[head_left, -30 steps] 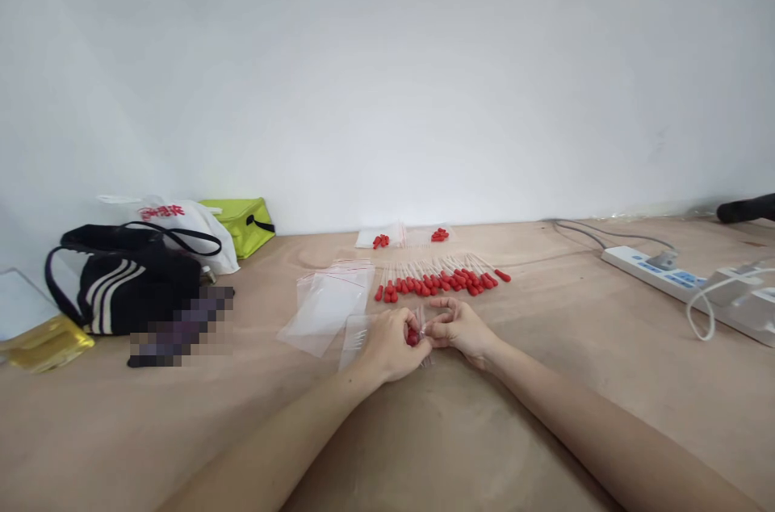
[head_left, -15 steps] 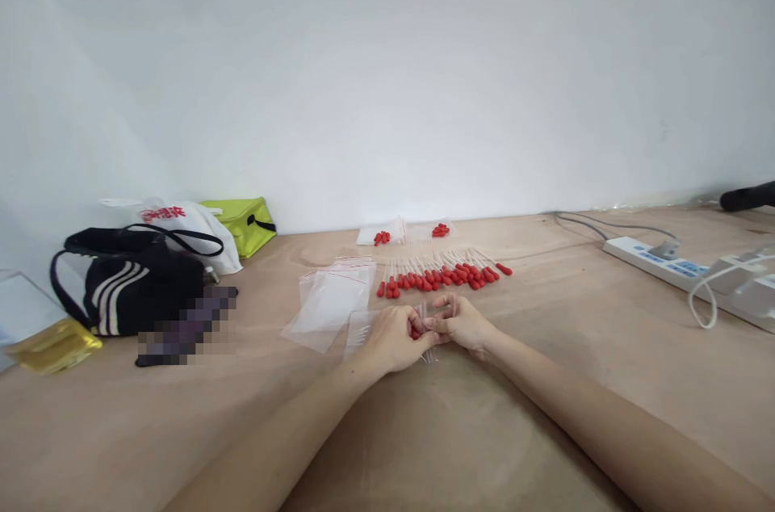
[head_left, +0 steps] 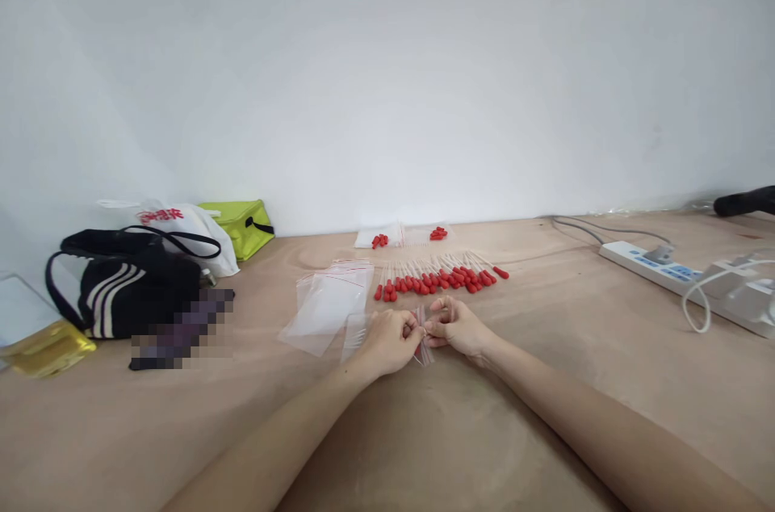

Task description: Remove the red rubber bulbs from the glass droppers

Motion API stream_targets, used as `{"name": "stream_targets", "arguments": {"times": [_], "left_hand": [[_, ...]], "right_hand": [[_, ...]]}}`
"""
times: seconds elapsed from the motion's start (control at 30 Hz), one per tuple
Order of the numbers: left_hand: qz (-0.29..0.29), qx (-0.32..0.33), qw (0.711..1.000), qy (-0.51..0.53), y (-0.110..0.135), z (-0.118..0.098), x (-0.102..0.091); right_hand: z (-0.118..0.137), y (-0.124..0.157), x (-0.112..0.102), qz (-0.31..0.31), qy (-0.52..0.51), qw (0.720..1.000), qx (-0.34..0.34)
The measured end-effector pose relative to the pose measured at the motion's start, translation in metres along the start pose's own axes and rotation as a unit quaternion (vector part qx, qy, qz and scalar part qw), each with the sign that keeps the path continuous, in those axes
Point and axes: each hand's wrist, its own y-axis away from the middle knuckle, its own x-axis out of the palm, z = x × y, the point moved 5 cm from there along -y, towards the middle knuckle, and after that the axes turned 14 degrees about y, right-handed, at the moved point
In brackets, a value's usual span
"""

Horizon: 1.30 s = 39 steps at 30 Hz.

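Note:
A clear zip bag (head_left: 353, 337) lies under my left hand (head_left: 387, 344), with pale dropper tips showing in it at the left. My left fingers are closed on the bag near its zip strip; a bit of red shows beside them. From the other side, my right hand (head_left: 460, 330) pinches the same strip between thumb and fingers. The bag's middle is hidden by my left hand. Just beyond both hands, several droppers with red bulbs (head_left: 441, 279) lie in a loose row, bulbs toward me.
Flat clear zip bags (head_left: 333, 294) lie left of the droppers. Two filled bags (head_left: 417, 235) rest by the wall. A black bag (head_left: 142, 282), a white plastic bag (head_left: 209, 233) and a green bag (head_left: 245, 229) stand left. A power strip (head_left: 642, 262) with cables lies right.
My hands stay on the bag, with small finger movements at its strip. My left fingers now cover more of the red bulbs. The whole view has shifted slightly.

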Motion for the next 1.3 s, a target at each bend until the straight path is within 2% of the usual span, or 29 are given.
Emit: {"name": "stream_targets", "arguments": {"times": [0.13, 0.5, 0.67, 0.93, 1.13, 1.3], "left_hand": [[-0.006, 0.013, 1.000, 0.003, 0.000, 0.003, -0.001], [0.001, 0.025, 1.000, -0.014, 0.001, 0.005, -0.003], [0.003, 0.034, 0.999, -0.018, 0.001, 0.005, -0.002], [0.001, 0.042, 0.999, -0.007, 0.001, 0.005, -0.002], [-0.010, 0.009, 0.999, 0.034, -0.002, 0.005, -0.003], [-0.026, -0.031, 0.999, -0.035, -0.005, 0.003, -0.001]], "right_hand": [[0.001, 0.000, -0.001, -0.007, 0.011, 1.000, 0.000], [0.010, 0.006, 0.003, 0.031, 0.075, 0.996, 0.040], [0.010, 0.005, 0.005, 0.029, 0.105, 0.993, 0.055], [0.011, 0.004, 0.005, 0.043, 0.118, 0.991, 0.055], [0.010, 0.004, 0.007, 0.065, 0.123, 0.990, 0.034], [0.009, 0.006, 0.011, 0.079, 0.129, 0.988, 0.016]]}}
